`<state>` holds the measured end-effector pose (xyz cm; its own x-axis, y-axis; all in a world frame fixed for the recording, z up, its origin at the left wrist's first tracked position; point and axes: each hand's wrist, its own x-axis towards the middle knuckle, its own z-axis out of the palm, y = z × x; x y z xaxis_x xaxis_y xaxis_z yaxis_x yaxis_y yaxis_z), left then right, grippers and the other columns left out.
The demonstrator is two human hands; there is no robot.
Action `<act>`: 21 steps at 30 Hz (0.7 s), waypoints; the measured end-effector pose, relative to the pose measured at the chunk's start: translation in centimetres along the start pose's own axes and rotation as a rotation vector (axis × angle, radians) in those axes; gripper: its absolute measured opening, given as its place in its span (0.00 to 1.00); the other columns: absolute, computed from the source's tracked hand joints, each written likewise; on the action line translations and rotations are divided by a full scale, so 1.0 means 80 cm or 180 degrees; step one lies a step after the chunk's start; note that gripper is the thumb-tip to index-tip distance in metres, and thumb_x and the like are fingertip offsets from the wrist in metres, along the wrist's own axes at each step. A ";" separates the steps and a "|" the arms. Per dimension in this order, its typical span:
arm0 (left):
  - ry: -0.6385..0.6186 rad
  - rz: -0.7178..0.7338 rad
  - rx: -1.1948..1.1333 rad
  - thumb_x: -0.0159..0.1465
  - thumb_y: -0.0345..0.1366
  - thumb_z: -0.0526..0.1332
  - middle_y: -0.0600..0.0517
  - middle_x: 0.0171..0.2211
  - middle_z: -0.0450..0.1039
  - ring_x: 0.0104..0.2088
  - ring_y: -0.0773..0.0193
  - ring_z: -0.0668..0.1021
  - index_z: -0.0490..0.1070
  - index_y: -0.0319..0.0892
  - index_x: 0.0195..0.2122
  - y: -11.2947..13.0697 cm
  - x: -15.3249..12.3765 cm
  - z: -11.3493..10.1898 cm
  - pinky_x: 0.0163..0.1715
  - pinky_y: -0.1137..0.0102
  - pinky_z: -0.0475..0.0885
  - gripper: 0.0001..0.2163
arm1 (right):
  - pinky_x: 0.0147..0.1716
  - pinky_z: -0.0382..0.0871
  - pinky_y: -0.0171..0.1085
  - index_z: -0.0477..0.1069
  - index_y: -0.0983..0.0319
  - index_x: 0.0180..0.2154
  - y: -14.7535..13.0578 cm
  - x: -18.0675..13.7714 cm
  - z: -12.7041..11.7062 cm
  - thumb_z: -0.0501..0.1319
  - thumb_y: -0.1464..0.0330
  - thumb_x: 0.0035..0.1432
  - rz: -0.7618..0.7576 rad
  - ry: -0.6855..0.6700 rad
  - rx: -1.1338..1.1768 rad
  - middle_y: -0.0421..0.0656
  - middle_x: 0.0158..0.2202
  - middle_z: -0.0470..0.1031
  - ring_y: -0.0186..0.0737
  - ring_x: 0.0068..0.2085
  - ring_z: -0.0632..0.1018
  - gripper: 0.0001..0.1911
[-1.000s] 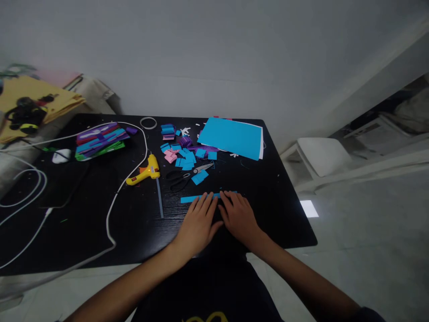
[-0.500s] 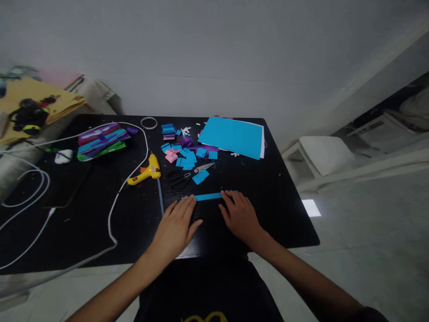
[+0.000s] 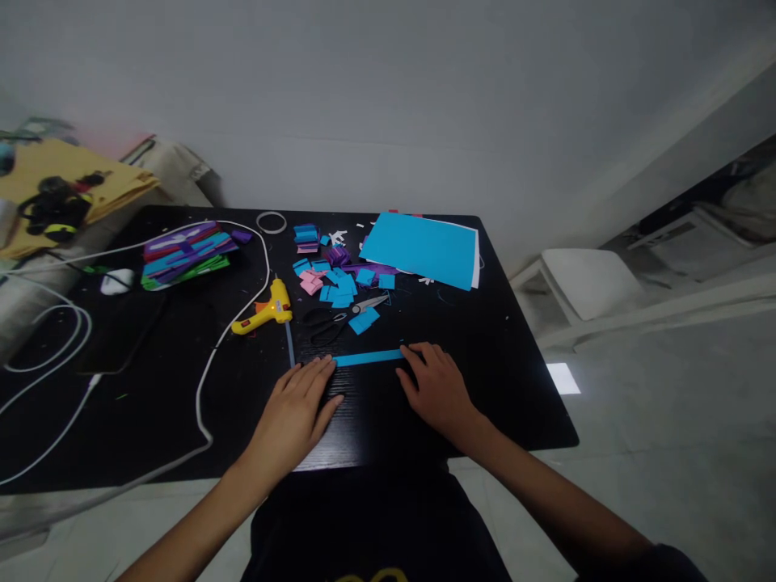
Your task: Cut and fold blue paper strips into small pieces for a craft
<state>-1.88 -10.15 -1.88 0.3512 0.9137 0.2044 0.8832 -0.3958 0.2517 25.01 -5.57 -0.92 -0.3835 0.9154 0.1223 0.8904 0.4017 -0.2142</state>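
Note:
A long blue paper strip (image 3: pixel 367 357) lies flat near the front of the black table (image 3: pixel 182 404). My right hand (image 3: pixel 435 390) rests with fingers stretched flat on the strip's right end. Fingers spread, my left hand (image 3: pixel 296 408) lies flat on the table, its fingertips at the strip's left end. Neither hand holds anything. Just behind the strip lie black-handled scissors (image 3: pixel 337 317) and a yellow glue gun (image 3: pixel 264 311) with a glue stick (image 3: pixel 289 345) beside it.
Small blue, pink and purple paper pieces (image 3: pixel 335 279) are heaped mid-table. A blue sheet (image 3: pixel 420 248) lies at the back right, a stack of coloured strips (image 3: pixel 180 255) at the back left. White cables (image 3: pixel 206 364) cross the left side. A white chair (image 3: pixel 582 283) stands to the right.
My left hand has slid left along the strip, away from my right hand, uncovering the strip's middle. My right hand has stayed on the right end.

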 end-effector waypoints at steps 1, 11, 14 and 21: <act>0.0008 -0.0053 -0.0084 0.73 0.44 0.55 0.40 0.60 0.73 0.59 0.49 0.76 0.66 0.38 0.63 -0.003 0.001 -0.002 0.60 0.50 0.71 0.22 | 0.48 0.72 0.49 0.73 0.65 0.57 0.000 0.002 -0.001 0.58 0.65 0.69 0.0016 -0.0012 -0.0001 0.54 0.52 0.75 0.52 0.50 0.76 0.19; 0.0340 -0.0696 -0.1038 0.72 0.43 0.56 0.46 0.51 0.79 0.48 0.55 0.82 0.72 0.42 0.54 -0.022 0.047 -0.032 0.48 0.62 0.78 0.15 | 0.49 0.70 0.48 0.74 0.63 0.56 -0.015 0.044 -0.002 0.58 0.65 0.71 -0.0202 -0.0162 0.0499 0.51 0.51 0.76 0.50 0.50 0.75 0.17; 0.0458 -0.0680 -0.1184 0.71 0.42 0.57 0.47 0.50 0.79 0.49 0.56 0.81 0.73 0.42 0.53 -0.023 0.065 -0.035 0.49 0.63 0.77 0.14 | 0.48 0.70 0.46 0.77 0.62 0.52 -0.017 0.052 0.004 0.60 0.68 0.69 -0.0265 -0.0304 0.0487 0.49 0.48 0.77 0.49 0.48 0.75 0.13; 0.0669 -0.0716 -0.1420 0.69 0.39 0.59 0.48 0.47 0.80 0.45 0.57 0.81 0.74 0.42 0.50 -0.027 0.103 -0.037 0.49 0.62 0.75 0.12 | 0.45 0.68 0.45 0.76 0.64 0.42 -0.019 0.053 0.010 0.60 0.73 0.68 -0.0375 -0.0471 0.0415 0.48 0.44 0.77 0.48 0.45 0.74 0.06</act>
<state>-1.87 -2.06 2.07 0.0587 0.9604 0.2724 0.6955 -0.2351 0.6790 21.83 -2.32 -0.82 -0.5234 0.8520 0.0124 0.8017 0.4974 -0.3314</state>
